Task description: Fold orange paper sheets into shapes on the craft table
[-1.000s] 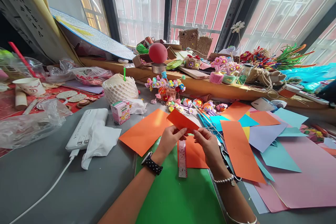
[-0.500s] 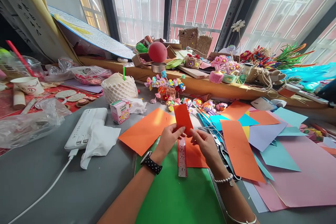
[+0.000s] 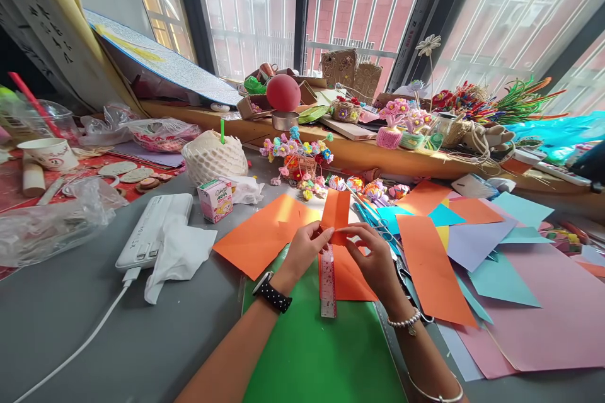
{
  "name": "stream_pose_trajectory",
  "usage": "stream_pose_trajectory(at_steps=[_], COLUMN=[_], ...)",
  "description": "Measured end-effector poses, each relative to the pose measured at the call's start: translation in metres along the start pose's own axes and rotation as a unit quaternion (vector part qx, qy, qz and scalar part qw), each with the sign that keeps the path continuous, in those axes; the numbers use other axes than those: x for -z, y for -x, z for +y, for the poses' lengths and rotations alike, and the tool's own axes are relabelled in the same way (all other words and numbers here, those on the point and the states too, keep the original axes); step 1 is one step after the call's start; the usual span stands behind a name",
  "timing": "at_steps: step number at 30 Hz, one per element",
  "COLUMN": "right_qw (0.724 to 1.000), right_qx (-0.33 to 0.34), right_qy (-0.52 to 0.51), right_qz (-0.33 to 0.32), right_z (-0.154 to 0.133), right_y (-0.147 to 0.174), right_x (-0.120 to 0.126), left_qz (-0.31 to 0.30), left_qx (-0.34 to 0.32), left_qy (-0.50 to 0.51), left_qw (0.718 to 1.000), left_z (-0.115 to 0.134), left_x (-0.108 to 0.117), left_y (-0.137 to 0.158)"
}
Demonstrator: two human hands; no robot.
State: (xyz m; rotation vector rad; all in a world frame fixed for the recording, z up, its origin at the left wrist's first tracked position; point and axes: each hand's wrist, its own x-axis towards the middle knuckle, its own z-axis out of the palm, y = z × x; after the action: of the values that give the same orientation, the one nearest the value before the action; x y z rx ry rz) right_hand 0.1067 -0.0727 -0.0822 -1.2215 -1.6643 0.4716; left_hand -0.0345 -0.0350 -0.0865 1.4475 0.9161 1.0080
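Both my hands hold a small strip of orange paper (image 3: 336, 206) upright above the work surface. My left hand (image 3: 305, 250) pinches its lower left corner between thumb and fingers. At the lower right edge, my right hand (image 3: 371, 255) grips it with thumb and fingertips. Below the strip, a pink patterned ruler (image 3: 328, 283) lies over another orange sheet (image 3: 352, 277). Both rest on a green board (image 3: 316, 352). Larger orange sheets lie at left (image 3: 265, 233) and at right (image 3: 432, 271). Scissors (image 3: 388, 238) lie just beyond my right hand, partly covered.
A white power bank (image 3: 155, 227) with a cable and a crumpled tissue (image 3: 179, 258) lie at left. Behind stand a small pink carton (image 3: 215, 200), a foam-wrapped coconut (image 3: 215, 157) and a basket of crochet flowers (image 3: 300, 167). Blue, purple and pink paper (image 3: 558, 308) spreads at right.
The orange strip has turned more upright and shifted slightly right, and a fold line now shows across its lower part. My right fingers have moved up along its edge; my left hand barely moved.
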Motion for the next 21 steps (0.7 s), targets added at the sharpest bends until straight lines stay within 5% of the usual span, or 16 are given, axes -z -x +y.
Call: stream_pose_trajectory(at_steps=[8,21], right_qw=[1.000,0.993], right_qx=[0.009,-0.096], right_qy=[-0.003,-0.071], right_qz=[-0.004,0.002], right_z=[0.0029,0.0084], right_y=[-0.0002,-0.0018], right_x=[0.0015,0.0024], left_qz=[0.023,-0.043], left_qx=[-0.002,0.053], left_qy=[-0.004,0.057], left_qw=[1.000,0.996], left_z=[0.0037,0.0023], left_x=[-0.0006,-0.0003], left_y=[-0.0003,-0.0004])
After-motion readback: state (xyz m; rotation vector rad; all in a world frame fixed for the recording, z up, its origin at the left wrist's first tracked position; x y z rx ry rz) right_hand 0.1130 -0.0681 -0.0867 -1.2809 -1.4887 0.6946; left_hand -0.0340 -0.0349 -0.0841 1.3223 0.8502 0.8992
